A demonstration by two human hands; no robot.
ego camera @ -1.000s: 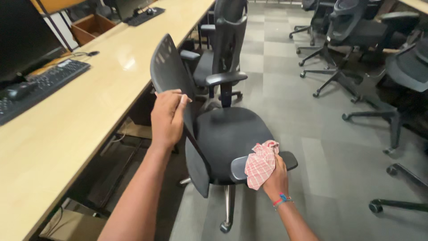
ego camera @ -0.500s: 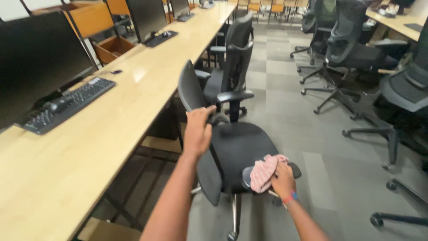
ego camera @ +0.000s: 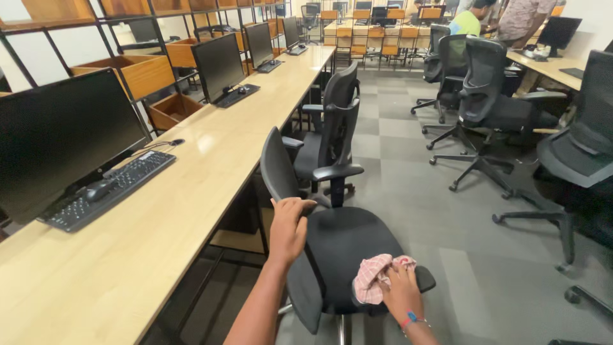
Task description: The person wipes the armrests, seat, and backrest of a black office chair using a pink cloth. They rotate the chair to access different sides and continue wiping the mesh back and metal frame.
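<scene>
Long wooden desk (ego camera: 191, 185) — monitors (ego camera: 60, 137), grey carpet (ego camera: 408, 191)

Open-plan office. Long wooden desk (ego camera: 191, 191) carrying a row of black monitors (ego camera: 220, 64), each with keyboard (ego camera: 108, 188) and mouse; black mesh swivel chairs (ego camera: 332, 137) on castors over grey carpet tiles; wooden shelving behind (further desks and seated people at the far end).

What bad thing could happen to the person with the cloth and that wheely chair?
The black office chair probably rolls and swivels like its neighbours, so it might turn away while the right hand presses the pink checked cloth on its seat edge. The left hand steadies the backrest only by its edge, so it might slip. The backrest stands close to the wooden desk, so it might bump it.
</scene>
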